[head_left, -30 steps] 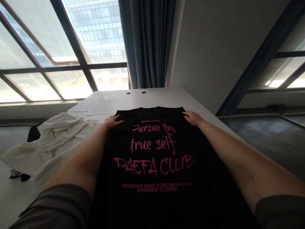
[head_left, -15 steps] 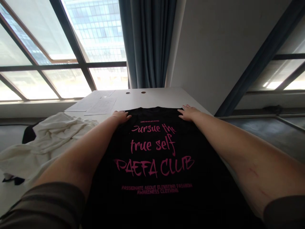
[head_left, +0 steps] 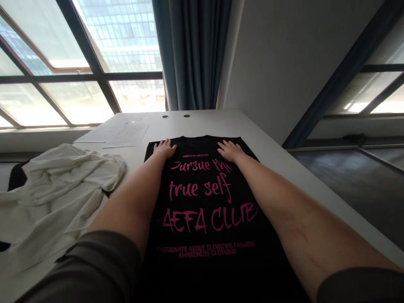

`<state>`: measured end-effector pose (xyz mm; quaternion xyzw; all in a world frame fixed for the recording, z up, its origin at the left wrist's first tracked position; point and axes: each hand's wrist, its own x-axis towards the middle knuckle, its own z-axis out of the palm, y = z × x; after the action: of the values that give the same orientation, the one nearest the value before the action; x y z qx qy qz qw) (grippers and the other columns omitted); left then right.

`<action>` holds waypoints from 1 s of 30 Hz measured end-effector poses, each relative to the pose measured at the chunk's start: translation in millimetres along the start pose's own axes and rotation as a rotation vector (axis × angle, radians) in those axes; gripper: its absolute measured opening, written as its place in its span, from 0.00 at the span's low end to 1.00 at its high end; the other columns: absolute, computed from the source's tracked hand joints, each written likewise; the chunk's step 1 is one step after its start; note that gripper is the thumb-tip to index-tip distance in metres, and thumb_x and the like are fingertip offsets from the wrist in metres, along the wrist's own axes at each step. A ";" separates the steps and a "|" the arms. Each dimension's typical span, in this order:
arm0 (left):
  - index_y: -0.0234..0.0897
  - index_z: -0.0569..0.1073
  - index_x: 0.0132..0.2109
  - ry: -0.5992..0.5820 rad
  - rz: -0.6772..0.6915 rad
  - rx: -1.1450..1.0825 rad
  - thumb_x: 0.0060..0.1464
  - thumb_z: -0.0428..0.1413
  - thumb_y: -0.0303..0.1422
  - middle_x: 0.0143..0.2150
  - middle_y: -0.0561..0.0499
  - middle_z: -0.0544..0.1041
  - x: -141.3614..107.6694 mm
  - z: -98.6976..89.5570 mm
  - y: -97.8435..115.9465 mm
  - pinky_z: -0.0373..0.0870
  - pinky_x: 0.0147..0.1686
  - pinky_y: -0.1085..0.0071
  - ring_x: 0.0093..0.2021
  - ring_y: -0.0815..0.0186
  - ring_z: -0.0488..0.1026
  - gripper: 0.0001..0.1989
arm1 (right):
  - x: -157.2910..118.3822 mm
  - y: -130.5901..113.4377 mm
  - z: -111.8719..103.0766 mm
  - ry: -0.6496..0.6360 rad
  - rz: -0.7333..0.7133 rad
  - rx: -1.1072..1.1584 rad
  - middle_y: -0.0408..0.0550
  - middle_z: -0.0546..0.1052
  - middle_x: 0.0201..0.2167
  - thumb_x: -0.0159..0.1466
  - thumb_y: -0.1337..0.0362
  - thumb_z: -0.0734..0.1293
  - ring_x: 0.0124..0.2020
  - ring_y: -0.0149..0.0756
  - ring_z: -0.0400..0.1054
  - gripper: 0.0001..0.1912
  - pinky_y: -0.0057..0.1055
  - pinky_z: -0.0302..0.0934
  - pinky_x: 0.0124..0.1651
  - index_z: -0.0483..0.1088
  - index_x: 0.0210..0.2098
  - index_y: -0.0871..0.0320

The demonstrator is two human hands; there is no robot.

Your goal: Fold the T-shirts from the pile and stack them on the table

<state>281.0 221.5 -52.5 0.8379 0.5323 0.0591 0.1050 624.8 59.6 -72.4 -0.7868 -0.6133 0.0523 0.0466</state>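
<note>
A black T-shirt (head_left: 202,263) with pink lettering lies spread on the white table, its collar end away from me. Flat on the shirt near its upper left corner rests my left hand (head_left: 165,148), fingers apart and pointing forward. My right hand (head_left: 231,150) lies on the upper right part, beside the small top line of print, with its fingers spread. Neither hand grips the cloth. My forearms cover parts of both side edges, and the bottom of the shirt runs out of view.
A crumpled white garment (head_left: 72,185) lies at the left of the table. Sheets of paper (head_left: 124,135) sit at the far left, near two round holes. Beyond the white table (head_left: 217,122) hang a blue curtain (head_left: 192,54) and windows. Grey floor (head_left: 334,176) shows at right.
Both hands have moved inward from the shirt's upper side edges onto its surface, the right hand shifting left and the left hand slightly right. The view has shifted slightly.
</note>
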 end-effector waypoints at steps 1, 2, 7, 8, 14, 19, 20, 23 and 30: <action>0.37 0.54 0.76 0.009 -0.003 0.000 0.65 0.39 0.55 0.79 0.41 0.47 0.3 -0.9 1.8 0.40 0.74 0.35 0.78 0.42 0.43 0.41 | 0.3 -0.2 -0.4 0.002 -0.010 0.001 0.46 0.43 0.78 0.74 0.40 0.48 0.77 0.57 0.38 0.37 0.63 0.35 0.75 0.48 0.78 0.46; 0.37 0.56 0.76 0.023 -0.003 0.002 0.66 0.38 0.54 0.78 0.41 0.49 -1.0 -2.1 4.6 0.40 0.73 0.34 0.78 0.42 0.44 0.39 | 0.4 -0.7 -0.5 0.007 -0.019 0.002 0.46 0.43 0.78 0.74 0.41 0.49 0.77 0.58 0.38 0.37 0.64 0.36 0.75 0.48 0.78 0.46; 0.34 0.61 0.73 0.190 0.083 0.029 0.69 0.34 0.49 0.78 0.41 0.51 -55.9 -16.4 34.6 0.34 0.75 0.38 0.78 0.43 0.42 0.35 | -5.4 -6.4 -2.1 0.044 -0.006 0.003 0.45 0.47 0.77 0.74 0.42 0.50 0.77 0.56 0.42 0.36 0.62 0.39 0.75 0.51 0.77 0.47; 0.33 0.62 0.72 0.243 0.178 0.043 0.69 0.36 0.48 0.78 0.41 0.53 -81.2 -19.7 41.2 0.34 0.76 0.41 0.78 0.45 0.44 0.35 | -8.7 -8.1 -3.6 0.064 -0.004 0.003 0.46 0.48 0.77 0.74 0.43 0.51 0.76 0.56 0.44 0.35 0.61 0.40 0.74 0.53 0.76 0.47; 0.60 0.64 0.71 0.177 0.336 -0.046 0.64 0.49 0.54 0.77 0.57 0.55 -296.9 -14.5 22.6 0.36 0.78 0.45 0.78 0.50 0.48 0.30 | -44.3 -22.1 -21.7 0.301 -0.056 0.009 0.60 0.69 0.64 0.76 0.55 0.47 0.64 0.52 0.60 0.31 0.49 0.53 0.67 0.73 0.61 0.62; 0.73 0.62 0.69 0.110 0.091 -0.195 0.56 0.59 0.55 0.76 0.59 0.55 -431.1 0.9 -50.4 0.48 0.75 0.38 0.75 0.44 0.55 0.35 | -86.6 -41.7 -38.3 0.469 -0.216 -0.136 0.63 0.74 0.54 0.74 0.57 0.52 0.55 0.52 0.65 0.25 0.48 0.55 0.61 0.76 0.52 0.63; 0.73 0.63 0.69 0.111 0.075 -0.203 0.54 0.60 0.56 0.76 0.59 0.55 -448.2 0.7 -58.8 0.51 0.74 0.38 0.75 0.43 0.56 0.36 | -97.9 -45.3 -40.1 0.437 -0.255 -0.172 0.62 0.73 0.55 0.73 0.57 0.54 0.55 0.52 0.64 0.24 0.49 0.55 0.61 0.76 0.54 0.61; 0.71 0.63 0.69 0.080 0.094 -0.213 0.50 0.64 0.56 0.77 0.58 0.54 -484.3 -4.8 -63.6 0.52 0.74 0.35 0.75 0.39 0.55 0.39 | -144.0 -47.2 -41.3 0.253 -0.334 -0.209 0.59 0.70 0.61 0.70 0.54 0.61 0.61 0.55 0.62 0.23 0.55 0.54 0.65 0.74 0.59 0.55; 0.69 0.76 0.59 0.017 0.279 -0.178 0.44 0.70 0.52 0.75 0.54 0.59 -498.3 -19.6 -33.3 0.43 0.72 0.26 0.76 0.35 0.50 0.32 | -328.7 14.5 -28.2 0.113 -0.111 0.093 0.55 0.63 0.70 0.60 0.41 0.68 0.68 0.61 0.61 0.37 0.60 0.57 0.69 0.68 0.66 0.45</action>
<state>35.1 -213.2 -35.1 0.8905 0.4045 0.1271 0.1651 563.0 -263.0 -38.3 -0.7503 -0.6492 0.0335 0.1204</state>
